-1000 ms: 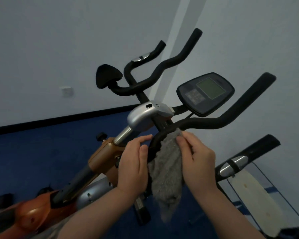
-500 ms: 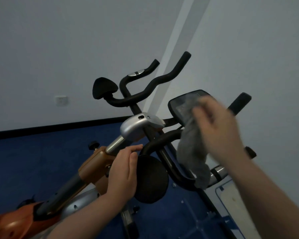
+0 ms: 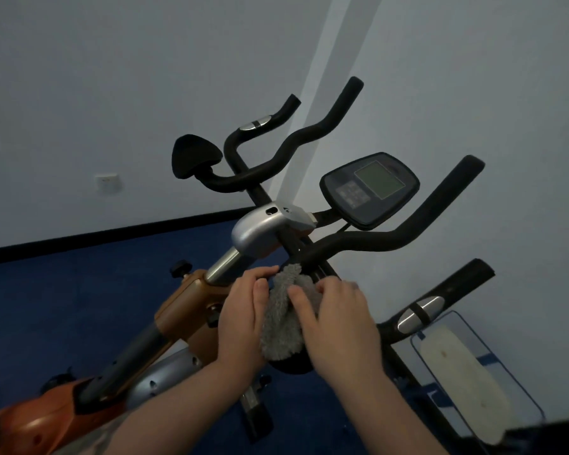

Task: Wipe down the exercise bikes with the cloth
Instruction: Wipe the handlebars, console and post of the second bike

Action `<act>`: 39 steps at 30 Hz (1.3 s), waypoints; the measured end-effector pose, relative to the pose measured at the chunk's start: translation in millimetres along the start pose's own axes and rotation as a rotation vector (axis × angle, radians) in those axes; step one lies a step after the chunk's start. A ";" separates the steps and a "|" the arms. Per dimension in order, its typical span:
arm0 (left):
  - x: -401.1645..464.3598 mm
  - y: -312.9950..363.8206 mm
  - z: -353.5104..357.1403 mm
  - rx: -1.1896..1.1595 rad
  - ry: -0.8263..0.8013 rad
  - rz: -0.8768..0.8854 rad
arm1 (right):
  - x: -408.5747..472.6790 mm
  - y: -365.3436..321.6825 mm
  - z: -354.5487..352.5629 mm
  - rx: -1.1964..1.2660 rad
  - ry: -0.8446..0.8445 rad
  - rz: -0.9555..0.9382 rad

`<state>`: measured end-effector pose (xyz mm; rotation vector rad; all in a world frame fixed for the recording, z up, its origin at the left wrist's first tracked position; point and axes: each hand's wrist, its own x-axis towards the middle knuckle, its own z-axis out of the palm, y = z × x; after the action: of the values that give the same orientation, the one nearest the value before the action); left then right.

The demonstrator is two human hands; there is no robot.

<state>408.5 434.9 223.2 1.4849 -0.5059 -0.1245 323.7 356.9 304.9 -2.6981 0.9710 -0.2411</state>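
No writing can be read on the console [image 3: 370, 189] of the exercise bike [image 3: 191, 300]. At lower centre of the frame both forearms reach up from the bottom edge: the left hand [image 3: 242, 318] lies with fingers curled against the left edge of the grey cloth [image 3: 281, 318], and the right hand [image 3: 337, 318] pinches its right side. The cloth hangs between the hands, over the lower end of the black handlebar [image 3: 368, 241].

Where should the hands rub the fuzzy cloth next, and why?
Probably slide the right hand up the black handlebar, taking the grey cloth along. The cloth sits bunched at the bar's low end, and the left hand is beside it.
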 end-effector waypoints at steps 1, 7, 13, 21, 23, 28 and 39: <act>0.5 0.7 0.1 -0.014 0.001 -0.003 | 3.9 -9.3 6.8 0.005 0.011 -0.011; -2.1 -2.8 -0.5 -0.058 -0.007 0.008 | 14.1 -10.3 13.5 0.043 -0.045 -0.165; 1.2 -0.2 -2.0 -0.091 -0.071 0.007 | 33.7 0.0 -7.5 -0.098 -0.364 -0.199; -0.8 -3.4 -18.6 -0.111 -0.184 -0.028 | -13.0 24.7 -2.0 0.337 -0.235 0.012; 3.4 -0.5 -20.0 -0.055 -0.173 -0.006 | -20.6 29.0 -1.5 0.362 -0.294 0.131; 20.8 13.6 -12.1 0.006 -0.215 0.056 | 29.0 -12.3 -9.7 0.338 -0.409 0.284; 26.4 10.1 1.9 0.051 -0.219 0.135 | 8.6 -9.4 4.3 0.072 -0.157 0.082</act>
<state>429.0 424.1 239.5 1.4901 -0.7891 -0.1702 336.9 359.2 304.2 -2.5605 1.0036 -0.0463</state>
